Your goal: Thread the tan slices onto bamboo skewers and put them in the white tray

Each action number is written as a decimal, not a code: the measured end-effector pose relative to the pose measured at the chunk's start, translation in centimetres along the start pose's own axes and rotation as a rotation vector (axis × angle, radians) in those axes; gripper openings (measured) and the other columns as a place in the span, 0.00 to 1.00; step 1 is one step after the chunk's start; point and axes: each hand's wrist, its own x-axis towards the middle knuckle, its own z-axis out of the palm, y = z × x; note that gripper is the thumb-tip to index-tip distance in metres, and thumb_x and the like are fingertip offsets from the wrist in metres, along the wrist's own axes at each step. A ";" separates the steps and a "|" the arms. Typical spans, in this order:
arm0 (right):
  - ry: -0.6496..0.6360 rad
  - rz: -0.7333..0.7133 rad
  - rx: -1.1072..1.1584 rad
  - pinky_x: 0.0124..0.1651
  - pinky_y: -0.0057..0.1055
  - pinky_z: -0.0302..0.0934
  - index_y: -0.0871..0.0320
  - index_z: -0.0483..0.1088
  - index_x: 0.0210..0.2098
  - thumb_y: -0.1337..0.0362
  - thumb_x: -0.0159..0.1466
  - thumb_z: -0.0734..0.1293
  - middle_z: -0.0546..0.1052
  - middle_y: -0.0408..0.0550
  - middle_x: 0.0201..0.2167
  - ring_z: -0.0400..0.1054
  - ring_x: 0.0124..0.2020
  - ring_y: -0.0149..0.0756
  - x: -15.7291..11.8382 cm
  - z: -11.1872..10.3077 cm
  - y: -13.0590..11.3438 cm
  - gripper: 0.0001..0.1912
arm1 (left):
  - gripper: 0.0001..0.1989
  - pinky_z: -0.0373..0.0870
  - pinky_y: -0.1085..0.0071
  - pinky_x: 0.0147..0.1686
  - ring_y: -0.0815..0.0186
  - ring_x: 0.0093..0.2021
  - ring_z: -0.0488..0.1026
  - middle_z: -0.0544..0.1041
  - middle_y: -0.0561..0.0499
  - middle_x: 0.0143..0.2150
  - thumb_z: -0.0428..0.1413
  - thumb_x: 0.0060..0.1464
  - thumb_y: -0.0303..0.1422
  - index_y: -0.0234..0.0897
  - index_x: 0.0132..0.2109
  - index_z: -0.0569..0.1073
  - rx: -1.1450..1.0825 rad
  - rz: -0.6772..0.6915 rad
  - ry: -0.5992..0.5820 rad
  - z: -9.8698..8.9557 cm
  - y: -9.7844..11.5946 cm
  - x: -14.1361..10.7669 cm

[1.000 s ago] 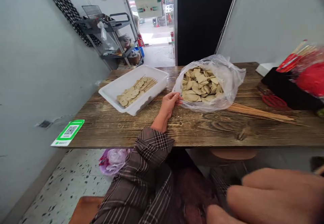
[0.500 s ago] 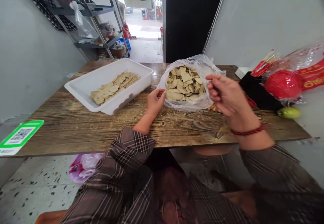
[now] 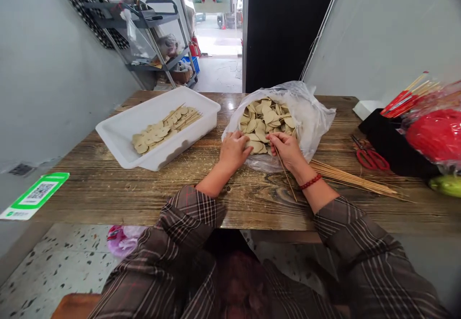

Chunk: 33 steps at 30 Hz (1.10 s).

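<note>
A clear plastic bag [image 3: 317, 117] stands wide at its mouth, filled with thin flat tan pieces [image 3: 264, 119], oval or round. My left hand [image 3: 234, 151] rests on the near left rim of the bag, its fingers bent over the edge by the pieces and its thumb apart. Inside the near side of the bag mouth, my right hand [image 3: 288, 152] pinches a thin wooden skewer [image 3: 287, 177] that slants down toward me. Beside my right wrist lies a bundle of similar skewers [image 3: 353, 179], partly hidden by the hand and bag.
A white plastic tub [image 3: 122, 153] at left contains skewers threaded with tan pieces [image 3: 162, 129]. Red-handled scissors [image 3: 370, 158] lie at right beside a black box [image 3: 392, 141] of red-wrapped sticks. A green-framed code card [image 3: 36, 194] sits at the table's left edge.
My right hand has come down and left to the bag mouth, where it now holds a skewer over the pieces. My left hand has shifted onto the rim. The view has turned slightly.
</note>
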 end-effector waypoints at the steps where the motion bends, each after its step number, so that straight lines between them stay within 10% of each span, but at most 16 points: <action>1: -0.015 -0.004 -0.028 0.16 0.21 0.52 0.59 0.74 0.30 0.52 0.51 0.74 0.68 0.36 0.17 0.59 0.15 0.22 0.0 0.0 0.2 0.16 | 0.12 0.65 0.57 0.51 0.54 0.49 0.68 0.75 0.42 0.46 0.59 0.53 0.36 0.36 0.45 0.77 0.011 0.004 -0.005 -0.1 0.0 -0.1; 11: -0.058 0.008 -0.083 0.17 0.21 0.50 0.59 0.75 0.31 0.48 0.50 0.73 0.69 0.38 0.19 0.59 0.16 0.22 -0.3 -0.2 0.4 0.20 | 0.02 0.65 0.60 0.47 0.57 0.44 0.68 0.74 0.45 0.39 0.55 0.55 0.29 0.38 0.34 0.72 -0.093 0.012 0.037 -0.1 1.0 -0.5; 22: -0.109 -0.092 -0.162 0.18 0.23 0.47 0.60 0.78 0.34 0.52 0.57 0.69 0.66 0.37 0.17 0.54 0.17 0.23 -2.0 0.2 -0.4 0.16 | 0.14 0.63 0.75 0.24 0.69 0.25 0.72 0.72 0.56 0.24 0.62 0.47 0.38 0.37 0.37 0.67 -1.292 -0.512 0.092 -1.3 -0.3 -0.3; 33: -0.246 -0.278 -0.510 0.28 0.29 0.63 0.56 0.81 0.41 0.58 0.62 0.65 0.78 0.46 0.26 0.72 0.31 0.37 -3.9 0.9 -0.6 0.14 | 0.17 0.65 0.76 0.28 0.74 0.26 0.70 0.78 0.53 0.28 0.68 0.37 0.34 0.32 0.36 0.77 -1.483 -0.571 0.096 -2.3 -0.3 -0.5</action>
